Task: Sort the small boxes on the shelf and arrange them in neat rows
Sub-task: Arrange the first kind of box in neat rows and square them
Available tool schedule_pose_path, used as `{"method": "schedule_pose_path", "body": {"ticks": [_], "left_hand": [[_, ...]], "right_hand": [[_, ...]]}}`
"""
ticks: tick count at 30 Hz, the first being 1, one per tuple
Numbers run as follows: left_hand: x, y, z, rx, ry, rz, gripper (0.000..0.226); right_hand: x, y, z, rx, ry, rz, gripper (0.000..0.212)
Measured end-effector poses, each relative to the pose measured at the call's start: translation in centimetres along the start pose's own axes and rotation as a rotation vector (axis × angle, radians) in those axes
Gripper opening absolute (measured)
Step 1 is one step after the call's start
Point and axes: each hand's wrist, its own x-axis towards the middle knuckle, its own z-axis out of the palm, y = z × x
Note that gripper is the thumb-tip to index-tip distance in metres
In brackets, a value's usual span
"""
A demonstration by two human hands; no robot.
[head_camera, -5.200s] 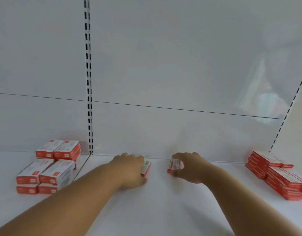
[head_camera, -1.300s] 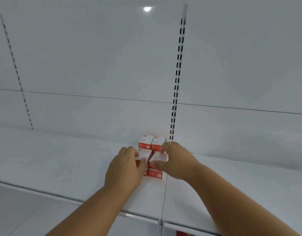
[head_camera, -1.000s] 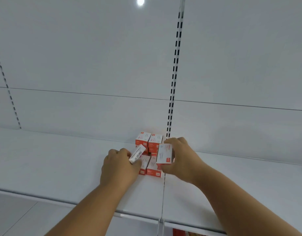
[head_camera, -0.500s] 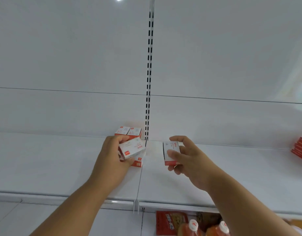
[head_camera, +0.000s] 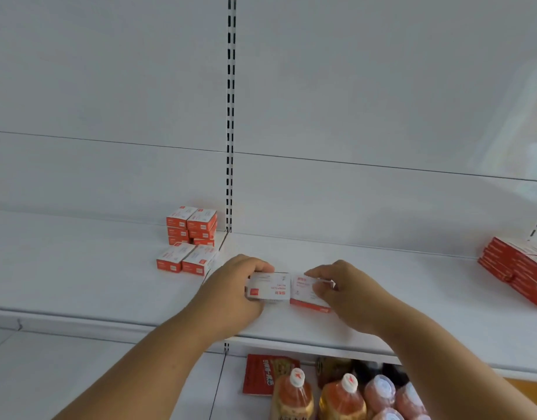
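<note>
A person's left hand [head_camera: 231,286] curls around a small red-and-white box [head_camera: 268,287] on the white shelf [head_camera: 79,283], just right of the slotted upright [head_camera: 230,116]. The right hand [head_camera: 343,291] pinches a second box [head_camera: 303,294] that touches the first. Left of the upright, a stacked group of matching boxes [head_camera: 190,237] stands against the back panel. Far to the right of it lies a pile of flat red packs [head_camera: 519,268]. Capped bottles [head_camera: 343,398] sit on the level below.

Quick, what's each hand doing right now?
Left hand: fingers curled round one small box.
Right hand: grips another small box.
</note>
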Motion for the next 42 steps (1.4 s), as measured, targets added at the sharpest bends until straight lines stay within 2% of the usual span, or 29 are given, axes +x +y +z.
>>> {"method": "schedule_pose_path", "body": {"ticks": [5, 9, 16, 25, 27, 32, 37, 39, 42], "left_hand": [[0.3, -0.1, 0.0, 0.057, -0.075, -0.081, 0.051], [0.1, 0.3, 0.0, 0.038, -0.128, -0.114, 0.05], [-0.3, 1.2, -0.1, 0.086, -0.141, -0.098, 0.041], [0.1, -0.3, -0.2, 0.097, -0.206, 0.018, 0.04], [0.2, -0.5, -0.2, 0.089, -0.204, 0.032, 0.043], [0.1, -0.6, -0.4, 0.054, -0.214, 0.025, 0.067], [0.1, -0.6, -0.8, 0.121, -0.236, 0.036, 0.055], [-0.1, -0.3, -0.6, 0.109, -0.199, -0.017, 0.067], [0.1, 0.5, 0.1, 0.301, -0.149, -0.048, 0.092]], "right_hand": [[-0.7, 1.6, -0.3, -0.075, -0.063, -0.087, 0.052], [-1.0, 2.6, -0.6, -0.051, -0.08, -0.161, 0.05], [-2.1, 1.9, 0.6, -0.027, 0.005, -0.22, 0.046], [-3.1, 0.8, 1.6, -0.021, 0.088, -0.137, 0.048], [-3.2, 0.6, 1.7, -0.034, 0.113, -0.12, 0.049], [-3.8, 0.1, 1.7, -0.019, 0.124, -0.052, 0.051], [-3.8, 0.0, 1.6, -0.012, 0.118, -0.014, 0.05], [-3.8, 0.1, 1.6, -0.001, 0.133, -0.001, 0.047], [-3.7, 0.3, 1.8, 0.006, 0.18, 0.007, 0.044]]}}
